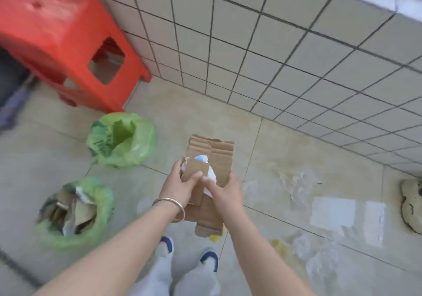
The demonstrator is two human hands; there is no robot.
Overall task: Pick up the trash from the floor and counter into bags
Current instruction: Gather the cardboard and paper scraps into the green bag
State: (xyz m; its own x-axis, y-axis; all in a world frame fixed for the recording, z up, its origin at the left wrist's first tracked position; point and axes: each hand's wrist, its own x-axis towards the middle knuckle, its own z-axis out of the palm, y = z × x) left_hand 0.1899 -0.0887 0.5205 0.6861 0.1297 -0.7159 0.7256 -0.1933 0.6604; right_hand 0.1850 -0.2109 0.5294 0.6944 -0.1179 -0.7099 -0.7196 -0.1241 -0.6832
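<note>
You are standing on a pale tiled floor, looking down at both of your hands at the centre of the view. Your left hand, with a thin metal bangle on the wrist, grasps a small brown cardboard piece with the thumb pressed over its front. Your right hand curls around the edge of a larger flattened brown corrugated cardboard sheet, which extends up toward 12 o'clock and down below both wrists. A crumpled white and blue paper scrap is sandwiched between the two cardboard pieces, just beside your fingers.

At 10 o'clock from your hands, an open light green plastic bag sits on the floor. At 8 o'clock, a second green plastic bag stands open and holds cardboard and paper scraps. A red plastic stool stands further off at 10 o'clock, against the white tiled wall.

At 3 o'clock, clear crumpled plastic film lies on the floor, with more of it at 4 o'clock. A small yellow scrap lies near it. At the far right edge sits a worn greyish object that you cannot identify from here.
</note>
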